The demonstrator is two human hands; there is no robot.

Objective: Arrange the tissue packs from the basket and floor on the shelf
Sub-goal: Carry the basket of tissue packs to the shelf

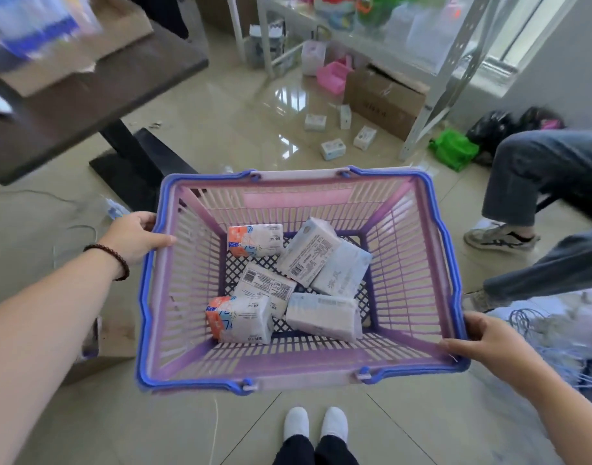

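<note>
Packs (pixel 296 280), six in number, lie loose on the floor of the basket (pixel 412 263), some overlapping. Two carry orange-and-blue print: one at the basket's 11 o'clock, one at its 7 o'clock. Four are white and pale blue, clustered from centre to 4 o'clock.

The basket is lilac with a blue rim and folded-down blue handles, held above the tiled floor (pixel 220 129). Left hand (pixel 136 236) grips the rim at 10 o'clock, fingers curled over the edge, thumb inside. Right hand (pixel 485 344) grips the rim at 4 o'clock, fingers closed around the corner. A bead bracelet (pixel 115 260) circles the left wrist.

Four more packs (pixel 333 149) sit on the floor at 12 o'clock, apart from each other, just before the shelf (pixel 455 62). A carton (pixel 385 102) stands under the shelf. A dark table (pixel 86 95) stands at 10 o'clock. Another person's legs (pixel 549 182) show at 2 o'clock.
</note>
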